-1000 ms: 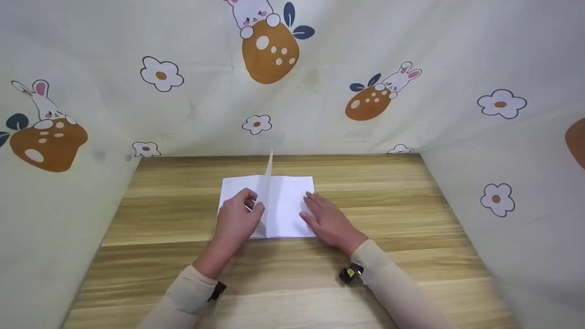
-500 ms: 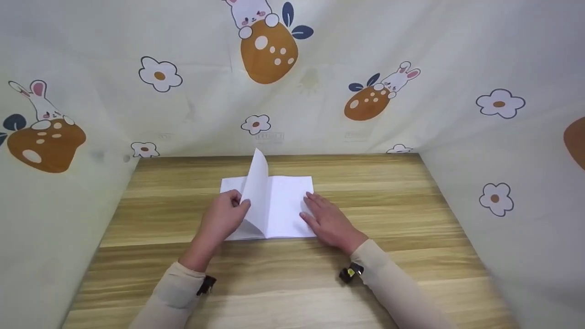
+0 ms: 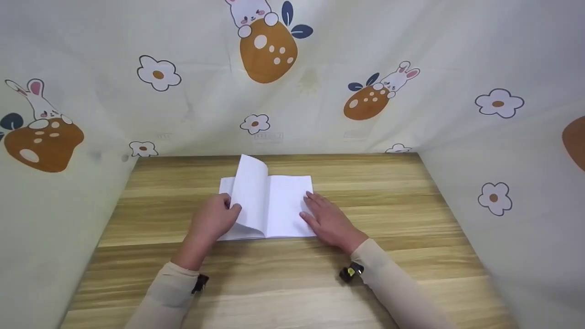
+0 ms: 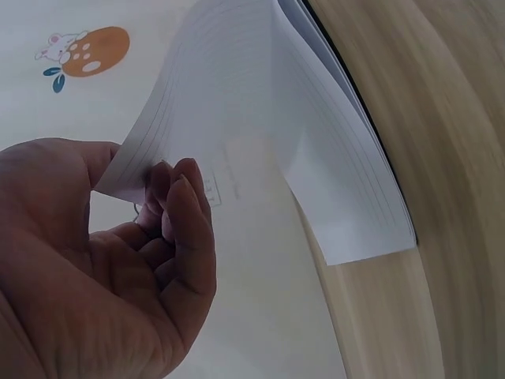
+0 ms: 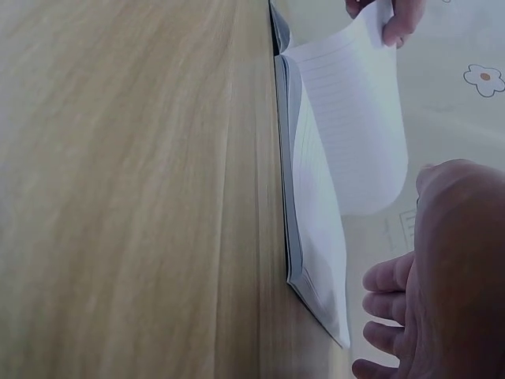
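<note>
An open notebook (image 3: 289, 205) with lined white pages and a dark cover edge lies on the wooden table. My left hand (image 3: 215, 215) pinches the outer edge of one raised page (image 3: 250, 194) between thumb and fingers. That page (image 4: 213, 95) curves up from the spine and leans over the notebook's left half. In the left wrist view the thumb lies on one side of the sheet and the fingertips (image 4: 185, 197) on the other. My right hand (image 3: 330, 221) rests with fairly straight fingers on the right page's outer edge, holding nothing.
The wooden table (image 3: 283, 283) stretches around the notebook on all sides. A pale curtain (image 3: 311, 105) printed with rabbits and flowers hangs along the back and both sides. A small dark device (image 3: 351, 273) is strapped at the right wrist.
My left hand has moved left, drawing the page from nearly upright over toward the left half, so it leans and curves more. My right hand stays in place.
</note>
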A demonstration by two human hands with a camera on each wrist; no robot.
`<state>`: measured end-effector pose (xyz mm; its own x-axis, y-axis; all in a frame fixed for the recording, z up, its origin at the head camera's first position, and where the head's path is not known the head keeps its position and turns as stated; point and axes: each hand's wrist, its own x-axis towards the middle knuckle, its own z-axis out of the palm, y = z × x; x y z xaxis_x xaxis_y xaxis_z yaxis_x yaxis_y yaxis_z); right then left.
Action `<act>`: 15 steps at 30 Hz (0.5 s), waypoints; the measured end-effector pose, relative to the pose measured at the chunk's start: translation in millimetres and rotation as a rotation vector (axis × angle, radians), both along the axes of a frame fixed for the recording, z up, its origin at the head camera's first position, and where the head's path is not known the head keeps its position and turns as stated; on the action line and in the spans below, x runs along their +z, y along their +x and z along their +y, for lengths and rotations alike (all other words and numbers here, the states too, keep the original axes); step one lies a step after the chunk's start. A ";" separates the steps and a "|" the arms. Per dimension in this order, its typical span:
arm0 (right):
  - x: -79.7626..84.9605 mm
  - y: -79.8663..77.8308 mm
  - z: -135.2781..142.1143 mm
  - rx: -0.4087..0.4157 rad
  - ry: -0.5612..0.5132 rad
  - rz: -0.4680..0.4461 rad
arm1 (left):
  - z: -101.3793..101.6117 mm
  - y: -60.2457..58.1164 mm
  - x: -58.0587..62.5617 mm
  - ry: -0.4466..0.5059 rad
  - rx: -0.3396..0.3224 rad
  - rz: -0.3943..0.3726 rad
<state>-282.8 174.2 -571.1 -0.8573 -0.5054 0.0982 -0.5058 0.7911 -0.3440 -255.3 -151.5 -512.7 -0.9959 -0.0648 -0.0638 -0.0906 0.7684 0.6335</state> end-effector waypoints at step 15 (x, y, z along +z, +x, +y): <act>-2.9 -0.6 -0.6 -0.005 0.010 -0.004 | -31.2 -3.6 -5.2 0.000 -0.102 -0.234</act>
